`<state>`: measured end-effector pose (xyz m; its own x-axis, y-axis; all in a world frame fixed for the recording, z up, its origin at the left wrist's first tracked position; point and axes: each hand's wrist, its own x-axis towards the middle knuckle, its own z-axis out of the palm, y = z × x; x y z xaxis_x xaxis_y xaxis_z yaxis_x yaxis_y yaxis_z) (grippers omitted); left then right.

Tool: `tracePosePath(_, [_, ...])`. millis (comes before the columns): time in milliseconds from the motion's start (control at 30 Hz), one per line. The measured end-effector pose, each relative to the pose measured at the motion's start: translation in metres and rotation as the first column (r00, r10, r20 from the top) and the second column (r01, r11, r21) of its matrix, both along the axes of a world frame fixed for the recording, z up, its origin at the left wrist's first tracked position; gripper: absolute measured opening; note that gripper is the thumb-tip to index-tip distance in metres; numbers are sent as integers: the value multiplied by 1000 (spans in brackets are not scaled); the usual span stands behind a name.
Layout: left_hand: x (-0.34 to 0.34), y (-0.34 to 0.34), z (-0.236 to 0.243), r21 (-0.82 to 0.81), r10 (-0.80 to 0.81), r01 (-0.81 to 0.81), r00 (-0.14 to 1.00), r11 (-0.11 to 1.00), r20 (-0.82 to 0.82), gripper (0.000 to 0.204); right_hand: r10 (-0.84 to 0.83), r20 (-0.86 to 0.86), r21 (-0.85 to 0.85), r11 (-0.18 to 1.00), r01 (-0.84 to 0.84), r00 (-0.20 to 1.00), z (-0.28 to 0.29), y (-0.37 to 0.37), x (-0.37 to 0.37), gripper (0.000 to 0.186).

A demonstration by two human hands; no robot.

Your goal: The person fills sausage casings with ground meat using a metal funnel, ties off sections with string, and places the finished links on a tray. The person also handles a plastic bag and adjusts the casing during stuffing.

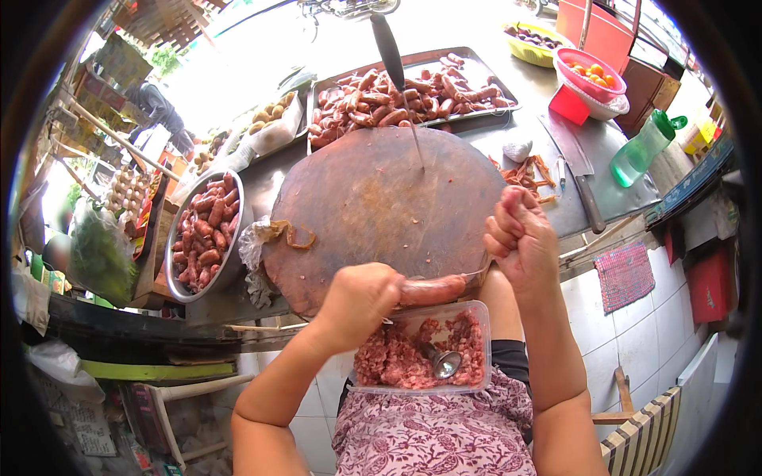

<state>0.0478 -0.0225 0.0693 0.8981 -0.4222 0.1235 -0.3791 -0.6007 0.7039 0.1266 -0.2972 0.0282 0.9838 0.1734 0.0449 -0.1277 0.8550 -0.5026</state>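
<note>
A filled sausage (433,291) lies level over the near edge of a round wooden chopping block (349,198). My left hand (361,301) is closed round its left end. From its right end a thin pale string (475,273) runs up to my right hand (520,238), which is closed in a pinch on it. Below, a clear plastic tub (421,389) of minced meat (389,361) rests on my lap. In the mince lies a shiny metal funnel (446,364). A knife (389,51) stands with its tip in the block.
Behind the block is a metal tray (508,107) heaped with sausages; a metal bowl (179,291) at left holds more. A cleaver (567,147), a string ball (517,149) and a green bottle (644,151) lie or stand at right. Beyond are a pink basket (591,57) and yellow basket (530,52).
</note>
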Motion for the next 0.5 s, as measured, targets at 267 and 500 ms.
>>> tracePosePath(267, [48, 14, 4, -217, 208, -323, 880, 921, -428, 35, -195, 419, -550, 723, 419, 887, -19, -5, 19, 11])
tracePosePath(500, [108, 1, 6, 278, 318, -428, 875, 860, 366, 30, 220, 738, -647, -34, 761, 638, 7, 29, 39, 2])
